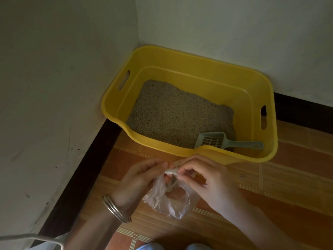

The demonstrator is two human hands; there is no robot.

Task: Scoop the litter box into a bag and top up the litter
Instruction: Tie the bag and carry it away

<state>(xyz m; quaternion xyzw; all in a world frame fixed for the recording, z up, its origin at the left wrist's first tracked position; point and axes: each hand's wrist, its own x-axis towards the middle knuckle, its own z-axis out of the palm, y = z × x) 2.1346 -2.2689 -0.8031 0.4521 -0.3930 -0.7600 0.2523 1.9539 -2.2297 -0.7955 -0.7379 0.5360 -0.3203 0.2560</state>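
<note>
A yellow plastic litter box [268, 98] stands in the room's corner, part filled with grey-brown litter [176, 114]. A grey slotted scoop [225, 141] lies inside it at the near right, handle pointing right. In front of the box, my left hand [138, 179] and my right hand [207, 179] both pinch the twisted top of a small clear plastic bag [169, 199], which hangs crumpled between them above the floor. Metal bangles [115, 208] circle my left wrist.
White walls meet behind the box, with a dark skirting board [84, 168] along the left and back. The floor is orange-brown tile [288, 186]. A pale rim of some object [36, 238] shows at the bottom left corner.
</note>
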